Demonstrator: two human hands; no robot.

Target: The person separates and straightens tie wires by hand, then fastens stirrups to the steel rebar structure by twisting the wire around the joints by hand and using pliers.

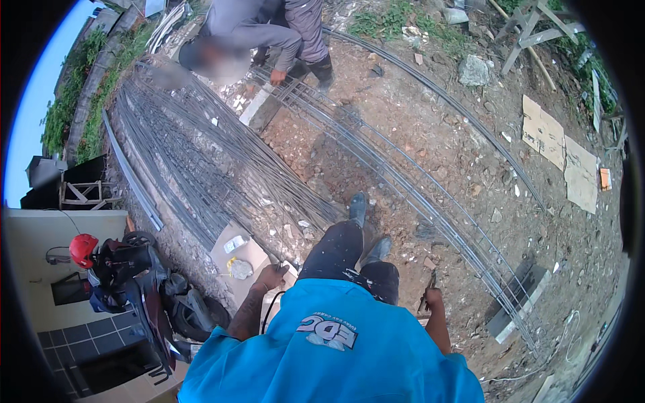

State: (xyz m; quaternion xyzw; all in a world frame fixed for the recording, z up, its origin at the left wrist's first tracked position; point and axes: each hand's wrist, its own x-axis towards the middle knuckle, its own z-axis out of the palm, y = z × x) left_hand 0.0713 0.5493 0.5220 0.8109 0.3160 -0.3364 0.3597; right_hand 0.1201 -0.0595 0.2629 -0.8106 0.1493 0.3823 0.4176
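Note:
I look down my blue shirt and black trousers at a long rebar cage [430, 201] lying on bare earth in front of my feet. My right hand [433, 297] is closed around a dark metal hand tool [427, 283], a little short of the cage. My left hand [271, 276] rests with curled fingers at the edge of a cardboard sheet [252, 255]; whether anything is in it is too small to tell. A thin black cord [271, 307] hangs by my left forearm.
A big pile of loose steel bars [195, 154] lies to the left. Another person [269, 30] crouches at the cage's far end. A motorcycle [144, 289] with a red helmet [82, 248] stands at the left. Cardboard pieces [561, 151], stones and a wooden trestle [531, 27] lie to the right.

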